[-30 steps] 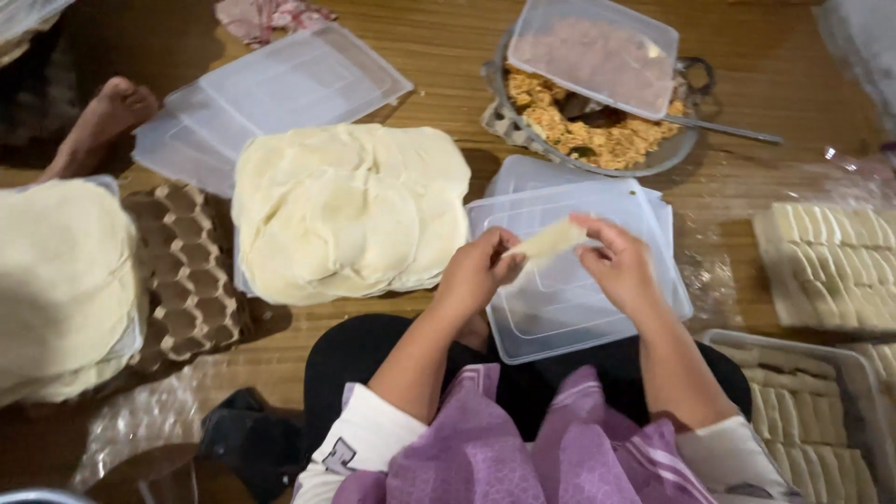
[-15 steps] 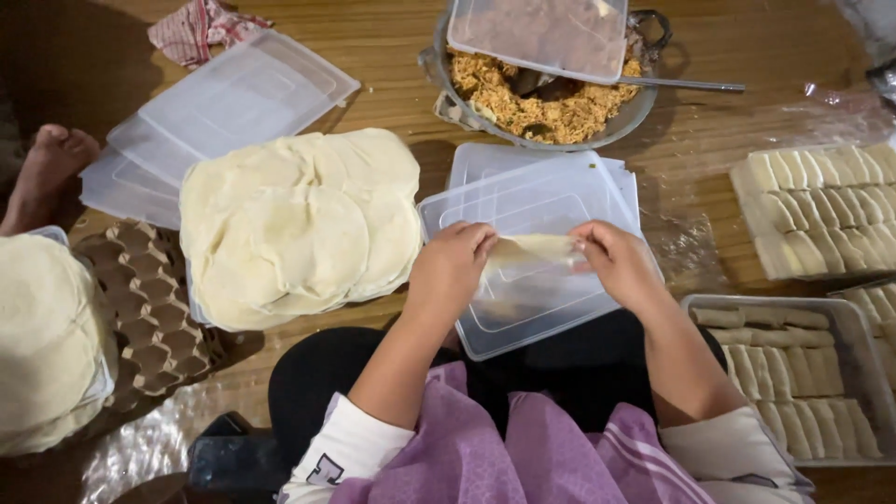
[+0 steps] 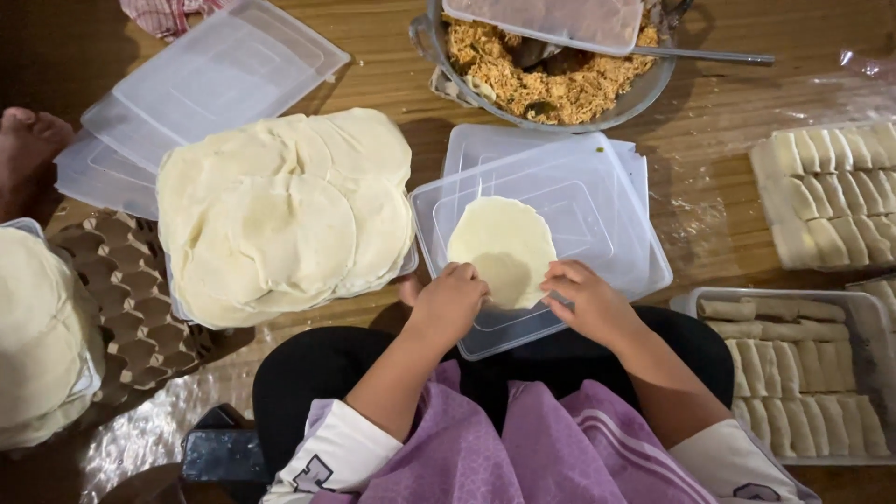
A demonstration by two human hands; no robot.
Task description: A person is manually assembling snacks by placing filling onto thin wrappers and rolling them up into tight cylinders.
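Note:
A round pale wrapper [image 3: 501, 245] lies flat on an upturned clear plastic lid [image 3: 597, 215] in front of me. My left hand [image 3: 450, 301] pinches its near left edge. At the near right edge, my right hand [image 3: 586, 301] holds it the same way. To the left sits a big heap of the same round wrappers [image 3: 280, 215]. A metal bowl of orange shredded filling [image 3: 551, 79] stands beyond the lid, with a spoon [image 3: 709, 57] resting in it and a clear box across its top.
Finished rolls [image 3: 840, 191] lie in rows at the right, more in a tray [image 3: 695, 301] at the lower right. Stacked clear lids [image 3: 201, 89] are at the upper left. An egg carton [image 3: 126, 289], another wrapper pile [image 3: 37, 336] and someone's bare foot [image 3: 28, 149] are at the left.
The wrapper, held folded in the air between both hands earlier, now lies spread flat on the lid. Both hands have dropped to its near edge.

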